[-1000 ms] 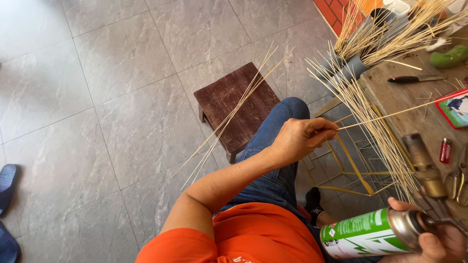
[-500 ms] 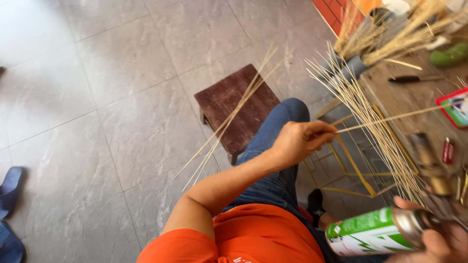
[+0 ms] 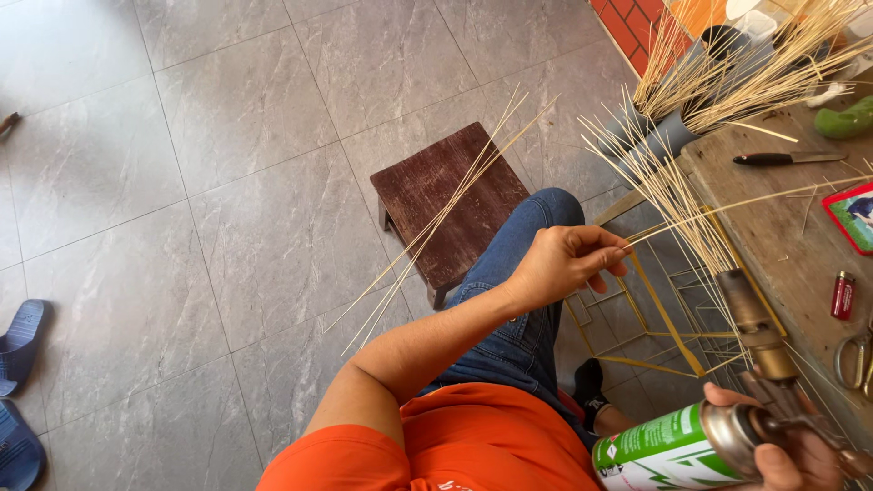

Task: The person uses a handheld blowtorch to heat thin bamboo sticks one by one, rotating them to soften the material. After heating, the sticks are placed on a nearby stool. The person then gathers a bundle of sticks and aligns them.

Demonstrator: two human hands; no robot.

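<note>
Heating step: your left hand [image 3: 559, 264] pinches bamboo strips [image 3: 436, 223], right hand [image 3: 791, 445] grips torch canister [image 3: 673, 450]; bring flame steadily.

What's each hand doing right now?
Left hand: closed, pinching thin bamboo sticks.
Right hand: closed around a green gas canister with a torch head.
</note>
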